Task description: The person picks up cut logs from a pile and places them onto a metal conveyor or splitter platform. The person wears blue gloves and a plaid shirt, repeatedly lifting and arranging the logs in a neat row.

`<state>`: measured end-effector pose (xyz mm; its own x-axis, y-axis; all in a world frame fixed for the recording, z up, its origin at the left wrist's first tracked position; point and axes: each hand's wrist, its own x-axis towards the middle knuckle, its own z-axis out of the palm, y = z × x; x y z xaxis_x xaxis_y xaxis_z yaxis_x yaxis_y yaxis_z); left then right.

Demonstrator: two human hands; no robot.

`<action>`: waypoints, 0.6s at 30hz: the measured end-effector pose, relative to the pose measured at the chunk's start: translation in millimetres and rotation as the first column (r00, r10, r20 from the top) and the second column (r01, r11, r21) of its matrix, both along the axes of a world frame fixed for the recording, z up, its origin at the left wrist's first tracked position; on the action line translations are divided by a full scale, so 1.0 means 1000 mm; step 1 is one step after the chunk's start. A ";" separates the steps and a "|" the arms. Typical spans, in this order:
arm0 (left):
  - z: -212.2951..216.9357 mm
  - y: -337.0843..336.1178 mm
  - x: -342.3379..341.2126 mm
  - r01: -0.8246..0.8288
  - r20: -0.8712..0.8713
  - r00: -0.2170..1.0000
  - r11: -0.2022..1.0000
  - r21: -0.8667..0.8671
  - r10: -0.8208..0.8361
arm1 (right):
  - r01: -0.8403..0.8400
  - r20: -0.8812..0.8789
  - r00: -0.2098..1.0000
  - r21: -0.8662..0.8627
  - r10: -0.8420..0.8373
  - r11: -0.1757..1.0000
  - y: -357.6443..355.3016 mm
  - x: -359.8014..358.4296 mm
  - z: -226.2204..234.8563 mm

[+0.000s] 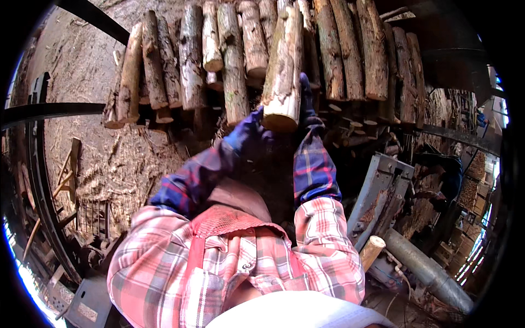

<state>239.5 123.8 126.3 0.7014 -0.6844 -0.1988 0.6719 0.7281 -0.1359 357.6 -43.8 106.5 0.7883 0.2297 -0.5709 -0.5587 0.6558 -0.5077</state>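
Presently, I observe the partly debarked log (283,71) projecting from the row of logs (192,60), its near end clasped between the half-curled left hand (251,130) and the straighter-fingered right hand (309,107). Flaking bark could shear under either palm, letting the log slip.

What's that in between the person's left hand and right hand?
One thick log, pale and patchy, sits between the left hand and the right hand. You can see it in the head view.
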 end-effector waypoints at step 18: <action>0.011 -0.187 -0.128 -0.218 0.471 0.870 0.742 0.634 -0.147 | 0.141 0.446 0.892 -0.444 0.081 0.885 -0.148 -0.385 0.088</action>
<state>111.9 -62.9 137.2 0.8475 -0.4807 -0.2252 0.4855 0.5304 0.6950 -27.0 -192.2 194.1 0.9809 0.0060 -0.1945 -0.1872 0.3024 -0.9346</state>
